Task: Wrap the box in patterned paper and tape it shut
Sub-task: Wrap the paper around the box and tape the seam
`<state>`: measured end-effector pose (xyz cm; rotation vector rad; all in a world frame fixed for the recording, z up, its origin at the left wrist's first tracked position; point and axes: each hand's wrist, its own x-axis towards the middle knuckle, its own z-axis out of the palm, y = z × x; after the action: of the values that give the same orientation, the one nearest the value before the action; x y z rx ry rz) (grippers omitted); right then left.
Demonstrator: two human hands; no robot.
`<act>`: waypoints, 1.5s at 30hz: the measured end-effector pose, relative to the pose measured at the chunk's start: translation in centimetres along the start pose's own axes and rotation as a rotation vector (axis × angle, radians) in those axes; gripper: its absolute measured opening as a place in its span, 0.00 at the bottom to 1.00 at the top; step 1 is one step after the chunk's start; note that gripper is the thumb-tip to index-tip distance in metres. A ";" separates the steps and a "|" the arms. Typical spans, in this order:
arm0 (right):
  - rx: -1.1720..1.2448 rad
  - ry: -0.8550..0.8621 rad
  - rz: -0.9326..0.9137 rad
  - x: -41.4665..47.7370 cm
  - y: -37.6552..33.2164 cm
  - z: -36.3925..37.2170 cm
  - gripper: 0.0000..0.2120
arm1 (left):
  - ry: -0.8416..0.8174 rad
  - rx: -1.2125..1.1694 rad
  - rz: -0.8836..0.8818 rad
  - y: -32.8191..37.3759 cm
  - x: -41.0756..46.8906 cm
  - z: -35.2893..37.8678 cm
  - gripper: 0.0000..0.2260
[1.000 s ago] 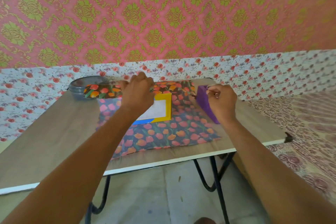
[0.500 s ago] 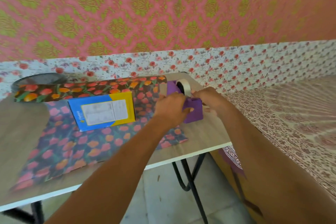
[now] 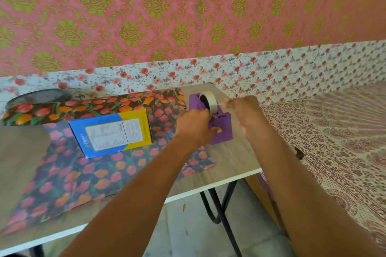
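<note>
dispenser (image 3: 221,129): left hand (image 3: 194,127) grips its base; right hand (image 3: 244,115) pinches the tape (image 3: 209,101) end just right of it. box (image 3: 112,133): left of dispenser, unwrapped, on paper (image 3: 83,175). Risk: tape may twist and self-stick if pulled slack.

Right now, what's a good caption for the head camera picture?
The left hand grips the purple tape dispenser while the right hand pinches its tape, box waiting on flowered paper.
</note>
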<state>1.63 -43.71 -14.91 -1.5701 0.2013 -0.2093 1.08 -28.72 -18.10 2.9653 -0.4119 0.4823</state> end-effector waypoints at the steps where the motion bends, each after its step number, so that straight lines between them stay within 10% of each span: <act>1: -0.011 0.028 0.011 -0.7 1.1 -0.2 0.01 | -0.004 0.018 0.013 -0.1 0.0 0.0 0.20; 10: -0.172 0.376 -0.115 -2.7 10.0 -1.0 0.02 | -0.019 0.107 0.062 -0.3 0.2 0.0 0.23; 19: -0.018 0.101 -0.404 -4.9 8.6 -0.5 0.09 | -0.112 -0.138 0.051 -0.9 -1.0 -1.6 0.18; 31: 0.230 -0.051 -0.453 -8.7 6.0 8.1 0.11 | 0.561 -0.037 0.182 -12.8 -9.2 -5.0 0.17; 45: 0.178 -0.151 -0.493 -12.7 2.6 19.9 0.20 | 0.348 0.142 -0.098 -27.2 -15.6 -9.2 0.18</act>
<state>-5.45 -21.22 -17.75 -1.4286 -0.3206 -0.4778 -8.21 2.53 -16.27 2.9276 -0.2025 1.0310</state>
